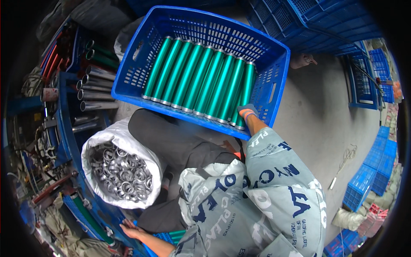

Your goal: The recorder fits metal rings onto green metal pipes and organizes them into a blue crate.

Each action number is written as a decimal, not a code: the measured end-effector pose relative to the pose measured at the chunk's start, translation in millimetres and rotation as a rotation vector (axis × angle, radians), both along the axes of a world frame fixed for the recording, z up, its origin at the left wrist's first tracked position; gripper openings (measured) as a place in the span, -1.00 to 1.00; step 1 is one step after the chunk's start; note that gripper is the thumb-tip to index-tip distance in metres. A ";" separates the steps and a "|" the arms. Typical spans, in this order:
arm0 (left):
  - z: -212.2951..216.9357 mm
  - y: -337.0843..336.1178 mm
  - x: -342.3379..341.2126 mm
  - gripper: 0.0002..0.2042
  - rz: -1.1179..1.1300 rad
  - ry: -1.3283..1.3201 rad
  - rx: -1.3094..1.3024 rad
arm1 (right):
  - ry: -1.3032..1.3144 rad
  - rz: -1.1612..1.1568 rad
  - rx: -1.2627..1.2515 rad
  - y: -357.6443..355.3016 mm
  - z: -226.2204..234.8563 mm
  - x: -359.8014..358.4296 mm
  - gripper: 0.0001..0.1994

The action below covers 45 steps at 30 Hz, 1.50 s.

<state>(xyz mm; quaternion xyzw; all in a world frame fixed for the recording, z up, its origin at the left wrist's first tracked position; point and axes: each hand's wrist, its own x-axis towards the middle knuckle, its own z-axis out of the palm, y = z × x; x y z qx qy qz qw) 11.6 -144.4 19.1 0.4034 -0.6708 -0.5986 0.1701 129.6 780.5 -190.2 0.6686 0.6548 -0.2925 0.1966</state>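
Note:
My right hand (247, 112), in a grey and orange glove, is closed round the lower part of the rightmost green tube (247, 88). That tube lies in a blue plastic crate (276, 79), beside a row of several like green tubes (197, 79) with silver end rings. Down at the lower left, my left hand (133, 231) has its fingers stretched out and apart, with nothing seen in it. Close by it is another blue crate, partly hidden by my body, with green tubes (177, 237) in it.
A white sack (155, 171) full of metal rings (126, 175) stands left of my legs. Bare silver tubes (99, 95) lie on a blue rack beyond it. At lower left, a green tube (87, 218) rests on a machine. Blue crates (364, 184) are stacked at right.

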 end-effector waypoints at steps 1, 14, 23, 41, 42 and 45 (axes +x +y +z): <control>-1.1 -0.2 1.5 -0.18 -0.010 0.000 -0.003 | -0.008 0.006 -0.002 -5.0 -1.4 1.5 -0.37; -12.1 -18.2 -0.8 -0.19 -0.032 0.005 -0.057 | 0.141 0.168 -0.113 -5.8 -41.7 3.6 -0.18; -37.3 -6.2 -4.0 -0.27 -0.048 0.044 -0.031 | 0.083 0.373 -0.009 27.6 -29.9 8.4 -0.17; 17.2 48.1 115.7 -0.72 0.243 0.322 -0.707 | 1.367 0.967 -0.680 -458.9 202.7 -312.8 -0.63; 19.5 39.3 126.5 -0.72 0.312 0.354 -0.655 | 1.319 1.077 -0.701 -495.9 208.3 -311.4 -0.64; -8.2 -13.3 163.9 -0.71 0.536 0.376 -0.482 | 1.230 1.405 -0.653 -593.0 190.9 -305.7 -0.56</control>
